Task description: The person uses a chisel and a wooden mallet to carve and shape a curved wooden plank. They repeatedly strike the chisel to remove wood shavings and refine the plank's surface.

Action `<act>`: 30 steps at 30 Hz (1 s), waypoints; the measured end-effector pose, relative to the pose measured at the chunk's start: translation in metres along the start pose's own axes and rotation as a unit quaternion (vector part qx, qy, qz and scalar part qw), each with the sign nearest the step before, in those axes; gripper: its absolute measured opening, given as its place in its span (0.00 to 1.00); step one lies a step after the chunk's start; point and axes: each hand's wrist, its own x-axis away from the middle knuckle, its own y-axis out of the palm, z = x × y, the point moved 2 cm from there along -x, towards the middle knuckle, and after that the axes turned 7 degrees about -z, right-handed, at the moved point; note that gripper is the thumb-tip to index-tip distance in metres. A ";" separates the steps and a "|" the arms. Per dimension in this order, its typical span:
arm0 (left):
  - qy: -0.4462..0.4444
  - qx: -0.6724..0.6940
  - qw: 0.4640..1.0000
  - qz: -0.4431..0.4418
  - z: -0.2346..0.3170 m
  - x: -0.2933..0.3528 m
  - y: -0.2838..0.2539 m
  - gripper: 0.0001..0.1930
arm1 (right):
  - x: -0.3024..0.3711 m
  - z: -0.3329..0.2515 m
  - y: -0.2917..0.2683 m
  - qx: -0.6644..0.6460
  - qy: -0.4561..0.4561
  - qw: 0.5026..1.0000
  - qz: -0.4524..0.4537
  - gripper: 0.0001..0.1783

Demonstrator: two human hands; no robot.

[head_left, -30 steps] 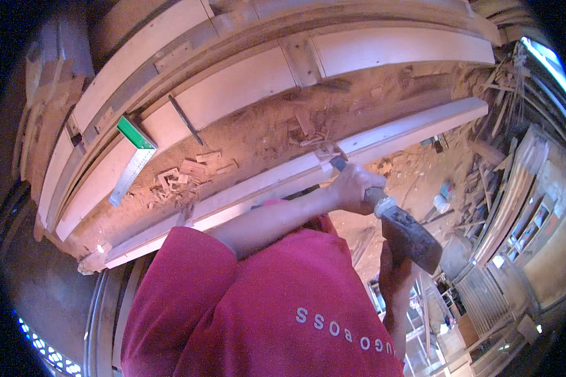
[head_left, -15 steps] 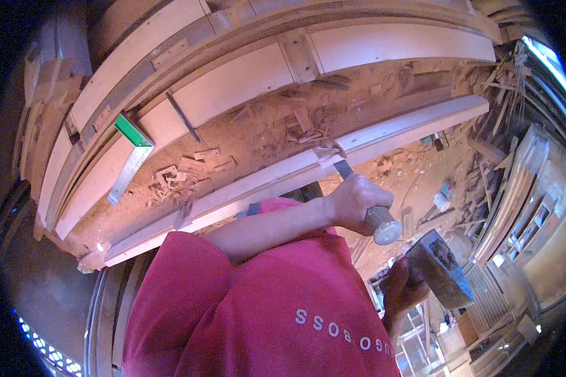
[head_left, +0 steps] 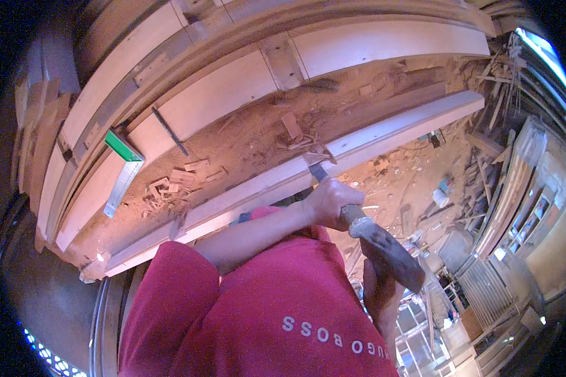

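My left hand [head_left: 329, 201] is closed around a chisel [head_left: 319, 172]. Its steel blade is set into the edge of a long pale wooden plank [head_left: 396, 133] that runs across the workbench. Small chips curl up at the blade tip. My right hand [head_left: 378, 296], low and partly hidden by my red shirt, grips a dark worn mallet [head_left: 390, 254]. The mallet's head meets the butt of the chisel handle just behind my left fist.
A metal try square with a green stock [head_left: 122, 167] and a thin dark tool [head_left: 168, 131] lie on the dusty bench [head_left: 245, 141] among wood offcuts [head_left: 170, 185]. Curved timber frames [head_left: 233, 94] sit behind. Scrap wood and clutter cover the floor [head_left: 415, 182] to the right.
Half a second ago the mallet was drawn back down and to the right, away from the chisel; now it has swung up against the chisel handle. My left hand has stayed on the chisel.
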 end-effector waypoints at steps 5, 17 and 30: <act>0.009 0.033 0.999 -0.010 0.019 -0.006 -0.009 0.08 | 0.037 0.037 0.010 0.028 0.026 0.997 -0.064 0.12; 0.022 0.075 0.997 -0.013 0.009 -0.005 -0.008 0.13 | 0.039 0.044 0.014 -0.046 0.365 0.885 -0.286 0.23; -0.006 0.014 0.999 0.036 -0.019 -0.006 -0.002 0.13 | 0.007 0.035 0.017 -0.017 0.135 0.985 -0.105 0.05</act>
